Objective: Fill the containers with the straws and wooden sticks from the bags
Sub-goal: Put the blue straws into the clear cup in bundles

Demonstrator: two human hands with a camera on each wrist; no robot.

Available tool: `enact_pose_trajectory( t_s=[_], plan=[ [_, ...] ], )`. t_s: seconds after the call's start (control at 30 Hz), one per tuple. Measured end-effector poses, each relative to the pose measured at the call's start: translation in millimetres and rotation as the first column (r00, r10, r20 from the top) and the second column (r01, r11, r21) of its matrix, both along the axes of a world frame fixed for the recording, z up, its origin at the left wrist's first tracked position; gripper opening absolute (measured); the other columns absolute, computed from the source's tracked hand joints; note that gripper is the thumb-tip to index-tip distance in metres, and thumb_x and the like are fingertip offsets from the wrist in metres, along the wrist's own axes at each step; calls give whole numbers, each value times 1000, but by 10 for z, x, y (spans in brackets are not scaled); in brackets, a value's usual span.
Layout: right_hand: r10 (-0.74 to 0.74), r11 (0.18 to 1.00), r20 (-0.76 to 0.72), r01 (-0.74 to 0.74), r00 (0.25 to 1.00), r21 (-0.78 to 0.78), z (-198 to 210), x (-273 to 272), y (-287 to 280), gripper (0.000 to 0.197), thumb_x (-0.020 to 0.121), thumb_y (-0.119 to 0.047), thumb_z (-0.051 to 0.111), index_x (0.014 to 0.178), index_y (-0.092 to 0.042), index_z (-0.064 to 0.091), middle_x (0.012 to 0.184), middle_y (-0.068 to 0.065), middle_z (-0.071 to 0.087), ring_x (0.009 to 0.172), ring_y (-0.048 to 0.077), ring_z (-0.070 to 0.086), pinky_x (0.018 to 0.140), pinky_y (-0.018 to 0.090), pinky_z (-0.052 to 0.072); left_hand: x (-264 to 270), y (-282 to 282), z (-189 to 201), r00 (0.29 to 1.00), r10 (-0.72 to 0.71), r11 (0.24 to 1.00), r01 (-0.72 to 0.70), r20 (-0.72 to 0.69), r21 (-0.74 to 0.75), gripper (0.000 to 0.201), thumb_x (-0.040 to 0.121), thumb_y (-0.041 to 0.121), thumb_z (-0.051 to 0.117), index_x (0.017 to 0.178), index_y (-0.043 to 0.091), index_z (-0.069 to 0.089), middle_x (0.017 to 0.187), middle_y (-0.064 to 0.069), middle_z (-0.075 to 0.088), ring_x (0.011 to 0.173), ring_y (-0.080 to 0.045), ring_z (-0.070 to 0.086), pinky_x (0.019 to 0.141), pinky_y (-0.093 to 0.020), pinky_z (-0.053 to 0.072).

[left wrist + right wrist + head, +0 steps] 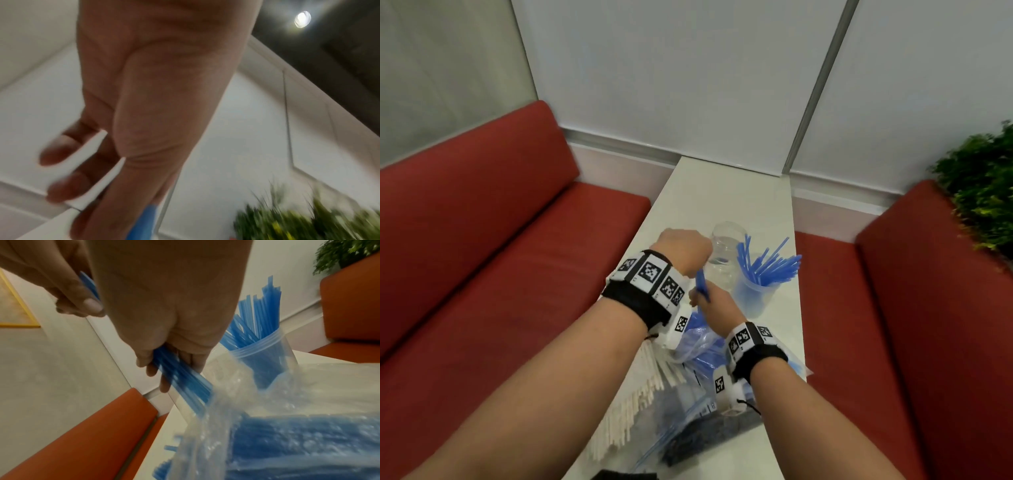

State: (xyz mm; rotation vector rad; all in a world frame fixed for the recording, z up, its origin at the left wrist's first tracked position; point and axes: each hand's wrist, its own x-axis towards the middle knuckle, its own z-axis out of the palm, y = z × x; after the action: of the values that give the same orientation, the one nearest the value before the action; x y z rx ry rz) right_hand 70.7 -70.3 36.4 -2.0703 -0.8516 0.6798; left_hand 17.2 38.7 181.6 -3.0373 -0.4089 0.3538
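My right hand [714, 305] [170, 368] grips a bundle of blue straws [702, 287] [185, 386] drawn partly out of a clear plastic bag [700, 344] [277, 418] that holds several more. My left hand [683, 251] [98, 203] sits just above it, its fingers curled round the bundle's upper end. A clear container [755, 294] [265, 353] to the right stands full of blue straws. Behind it is an empty clear container [726, 251]. Wooden sticks [640, 394] lie fanned out under my left forearm.
The narrow white table [722, 192] runs between two red benches [500, 257]. A second zip bag with dark contents [698, 435] lies near the table's front edge. A green plant [983, 185] stands at the right, behind the bench.
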Motion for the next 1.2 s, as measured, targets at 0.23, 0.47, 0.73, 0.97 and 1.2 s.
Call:
enact_pose_trajectory(
  t_s=[0.23, 0.47, 0.73, 0.97, 1.2],
  plan=[
    [-116, 942, -155, 158, 981, 296, 555, 107, -81, 23, 106, -16, 47, 99, 1, 61, 82, 14, 69, 79, 17, 65, 85, 31, 52, -118, 434, 199, 779, 408, 661, 108, 477, -742, 33, 93, 7, 53, 121, 24, 60, 106, 5, 63, 80, -4, 58, 62, -18, 47],
    [-2, 737, -369, 250, 929, 628, 1580, 279, -357, 9, 106, -16, 50, 98, -12, 55, 71, 4, 62, 73, 24, 64, 80, 38, 58, -56, -90, -422, 760, 643, -218, 57, -99, -974, 26, 101, 22, 46, 112, 7, 63, 108, -15, 67, 90, -24, 66, 88, -35, 51],
    [-49, 639, -311, 269, 949, 721, 1823, 154, -692, 6, 103, -16, 56, 102, -11, 53, 74, 5, 60, 75, 22, 63, 82, 38, 59, 119, -698, -441, 885, 141, -900, -72, -443, -430, 31, 93, 17, 52, 100, -10, 65, 100, -22, 66, 95, -34, 67, 84, -49, 57],
    [-119, 645, -280, 289, 953, 708, 1850, 203, -936, 29, 83, -27, 82, 97, -20, 57, 76, 0, 61, 72, 21, 63, 79, 37, 56, 167, -890, -361, 853, 139, -883, -124, -504, -452, 23, 87, 15, 59, 82, -7, 66, 77, -18, 66, 67, -29, 71, 56, -40, 60],
    [-108, 608, -367, 353, 924, 711, 1814, 110, -895, 43, 85, -44, 79, 65, -23, 46, 57, 0, 41, 52, 17, 45, 62, 30, 49, 114, -855, -453, 775, 138, -898, -164, -616, -408, 37, 95, 24, 59, 79, -9, 65, 66, -17, 63, 49, -22, 66, 41, -26, 54]
  ],
)
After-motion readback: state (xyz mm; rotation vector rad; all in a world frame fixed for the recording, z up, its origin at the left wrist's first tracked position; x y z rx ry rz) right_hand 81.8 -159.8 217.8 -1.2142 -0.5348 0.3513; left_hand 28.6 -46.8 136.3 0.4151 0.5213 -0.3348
